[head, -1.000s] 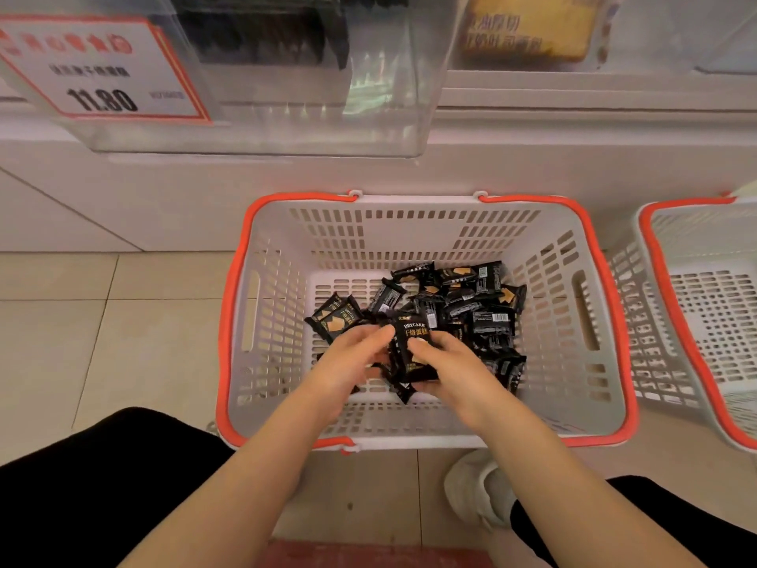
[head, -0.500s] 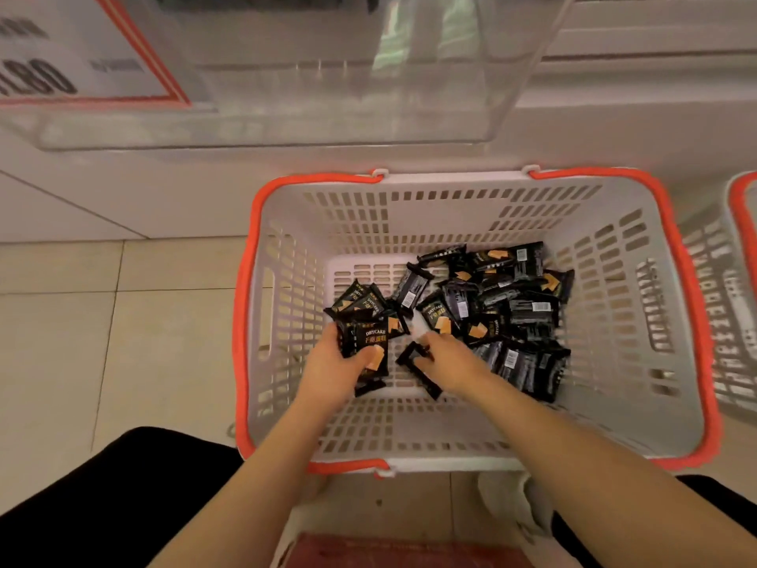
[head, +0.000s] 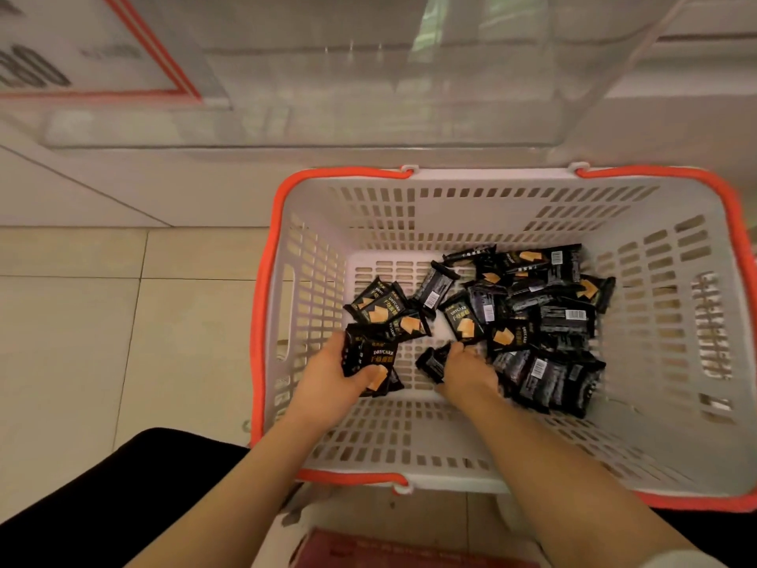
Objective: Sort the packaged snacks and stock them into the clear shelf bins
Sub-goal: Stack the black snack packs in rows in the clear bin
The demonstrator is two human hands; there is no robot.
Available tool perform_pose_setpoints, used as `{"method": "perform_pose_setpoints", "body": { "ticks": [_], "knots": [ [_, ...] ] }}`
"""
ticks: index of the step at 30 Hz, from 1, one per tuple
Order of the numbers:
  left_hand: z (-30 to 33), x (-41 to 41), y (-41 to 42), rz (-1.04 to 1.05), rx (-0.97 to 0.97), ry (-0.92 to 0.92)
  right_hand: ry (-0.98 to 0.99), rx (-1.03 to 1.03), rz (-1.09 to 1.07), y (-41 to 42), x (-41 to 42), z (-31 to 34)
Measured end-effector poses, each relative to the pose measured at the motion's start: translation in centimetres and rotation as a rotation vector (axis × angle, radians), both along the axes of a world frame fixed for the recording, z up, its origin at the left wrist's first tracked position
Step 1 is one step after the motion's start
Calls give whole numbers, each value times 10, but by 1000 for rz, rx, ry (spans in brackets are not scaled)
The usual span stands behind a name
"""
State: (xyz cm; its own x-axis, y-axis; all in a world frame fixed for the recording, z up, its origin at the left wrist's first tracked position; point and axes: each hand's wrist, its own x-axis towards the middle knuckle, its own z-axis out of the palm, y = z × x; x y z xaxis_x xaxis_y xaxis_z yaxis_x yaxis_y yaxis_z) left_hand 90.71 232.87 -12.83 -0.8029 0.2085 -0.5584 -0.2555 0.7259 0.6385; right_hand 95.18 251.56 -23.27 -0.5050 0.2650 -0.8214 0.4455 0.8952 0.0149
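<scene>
Basket (head: 676, 280), hands (head: 327, 377) still gripping packets (head: 370, 358)

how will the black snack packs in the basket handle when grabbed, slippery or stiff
The snack packs look glossy, so probably slippery in a stack. The left hand holds several at once, so likely light. Their flat, boxy shapes suggest fairly stiff contents, possibly crushable.

I count one white basket (head: 483, 211) with an orange rim, and in it a loose heap of black snack packets (head: 545, 305), roughly twenty (they overlap too much for an exact tally). Two hands: my left hand (head: 327, 379) holds a small stack of packets (head: 370, 360), my right hand (head: 467, 371) pinches one packet (head: 432, 362). One clear shelf bin (head: 368, 75) sits above, carrying one price label (head: 82, 47).
</scene>
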Motion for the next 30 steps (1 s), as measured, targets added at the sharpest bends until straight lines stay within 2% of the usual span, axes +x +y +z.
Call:
{"method": "perform_pose_setpoints", "body": {
  "ticks": [7,10,13,15,18,22,25,30],
  "knots": [
    [4,-2,3,46,66,10,114,-220,-24,11,1,23],
    [10,-1,8,110,117,0,260,-381,-215,19,2,51],
    [17,1,15,349,265,-169,514,-522,-478,24,6,97],
    [25,4,21,529,418,-366,726,-545,-521,24,14,131],
    [46,11,31,601,575,-480,987,-525,-385,20,29,174],
    [80,23,41,434,661,-524,1231,-385,22,10,46,202],
    [102,31,42,386,671,-518,1287,-283,246,12,57,216],
    [126,46,32,289,769,-534,1362,-251,447,14,67,234]
  ]
}}
